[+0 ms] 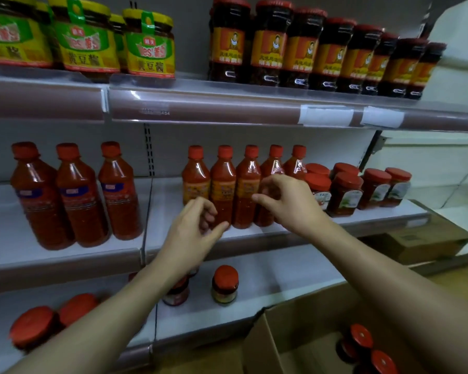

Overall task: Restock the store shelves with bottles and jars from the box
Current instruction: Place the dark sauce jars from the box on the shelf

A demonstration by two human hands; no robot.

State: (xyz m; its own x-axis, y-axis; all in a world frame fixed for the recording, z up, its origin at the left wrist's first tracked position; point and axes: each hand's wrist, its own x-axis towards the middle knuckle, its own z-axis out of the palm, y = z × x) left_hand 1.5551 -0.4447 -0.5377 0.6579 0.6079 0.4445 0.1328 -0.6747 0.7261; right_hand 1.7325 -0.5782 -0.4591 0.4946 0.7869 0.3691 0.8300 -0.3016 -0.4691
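Both hands, L (193,228) & R (284,201), loosely curled, gripping nothing, by the bottles (222,184) on mid shelf (308,228). Prob. row-straightening; next: grab jars (362,344) from box (295,333).

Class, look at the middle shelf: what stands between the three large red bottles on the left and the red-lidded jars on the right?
The head view shows a row of five smaller orange-labelled red sauce bottles there, behind both hands.

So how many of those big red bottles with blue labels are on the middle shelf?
3, upright in a row at the shelf's left end: left, middle, right. None seem hidden behind.
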